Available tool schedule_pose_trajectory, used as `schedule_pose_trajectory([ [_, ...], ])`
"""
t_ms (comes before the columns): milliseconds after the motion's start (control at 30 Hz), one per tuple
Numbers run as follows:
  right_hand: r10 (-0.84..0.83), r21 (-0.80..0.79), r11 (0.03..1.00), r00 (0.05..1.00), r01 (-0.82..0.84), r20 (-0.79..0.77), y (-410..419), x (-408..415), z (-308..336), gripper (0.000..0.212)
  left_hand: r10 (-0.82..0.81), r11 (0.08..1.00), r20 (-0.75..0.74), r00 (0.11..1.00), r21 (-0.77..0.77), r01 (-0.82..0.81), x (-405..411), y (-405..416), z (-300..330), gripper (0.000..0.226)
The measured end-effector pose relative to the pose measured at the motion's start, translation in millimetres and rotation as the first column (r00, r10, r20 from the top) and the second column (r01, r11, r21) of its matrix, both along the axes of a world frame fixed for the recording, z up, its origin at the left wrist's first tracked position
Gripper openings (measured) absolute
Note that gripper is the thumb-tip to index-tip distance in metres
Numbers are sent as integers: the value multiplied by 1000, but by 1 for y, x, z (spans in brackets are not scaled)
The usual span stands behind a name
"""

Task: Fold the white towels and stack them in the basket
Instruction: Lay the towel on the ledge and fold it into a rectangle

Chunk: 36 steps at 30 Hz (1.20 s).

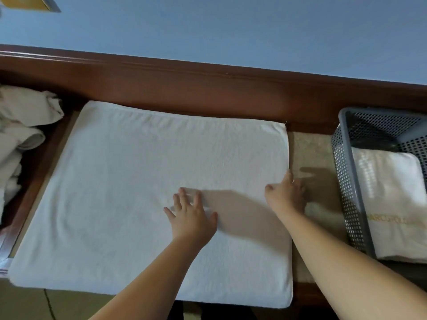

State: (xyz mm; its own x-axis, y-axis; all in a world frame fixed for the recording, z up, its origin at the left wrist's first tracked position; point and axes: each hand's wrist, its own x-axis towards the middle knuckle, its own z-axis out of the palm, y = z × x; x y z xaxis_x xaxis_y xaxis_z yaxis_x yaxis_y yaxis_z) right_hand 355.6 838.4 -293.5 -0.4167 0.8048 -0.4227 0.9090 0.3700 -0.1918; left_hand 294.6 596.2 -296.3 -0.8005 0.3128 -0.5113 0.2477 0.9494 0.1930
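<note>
White terry towel (138,192), spread flat on the tabletop, carries both hands. Left hand (191,215) lies palm-down near its centre, fingers straight and spread. Right hand (285,195) grips the towel's right edge, fingers tucked under. Grey perforated plastic basket (346,181) at far right holds a folded white towel (392,204)

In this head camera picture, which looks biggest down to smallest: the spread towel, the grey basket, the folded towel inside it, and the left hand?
1. Spread towel, by far.
2. Grey basket, though the frame cuts it off.
3. Folded towel inside the basket, also cut off.
4. Left hand, pressing flat on the spread towel.
</note>
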Motion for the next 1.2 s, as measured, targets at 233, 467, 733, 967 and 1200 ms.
schedule_pose_trajectory([
  [233,485,50,872,872,-488,64,-61,-3,16,79,229,964,-84,970,155,-214,-18,-47,8,62],
  [467,868,-193,443,473,-875,-153,-211,-105,14,74,514,858,-102,852,81,-508,-58,-186,14,62],
  [733,990,-199,-81,-55,-977,-131,-389,-217,24,77,679,733,-80,730,11,-680,-93,-324,8,65],
  [967,864,-133,-501,-504,-855,-18,-482,-279,26,64,698,716,-64,713,71,-694,-129,-368,5,48],
  [1200,661,-143,-703,-714,-697,230,-519,-339,27,45,670,741,96,736,-40,-670,-147,-381,2,49],
])
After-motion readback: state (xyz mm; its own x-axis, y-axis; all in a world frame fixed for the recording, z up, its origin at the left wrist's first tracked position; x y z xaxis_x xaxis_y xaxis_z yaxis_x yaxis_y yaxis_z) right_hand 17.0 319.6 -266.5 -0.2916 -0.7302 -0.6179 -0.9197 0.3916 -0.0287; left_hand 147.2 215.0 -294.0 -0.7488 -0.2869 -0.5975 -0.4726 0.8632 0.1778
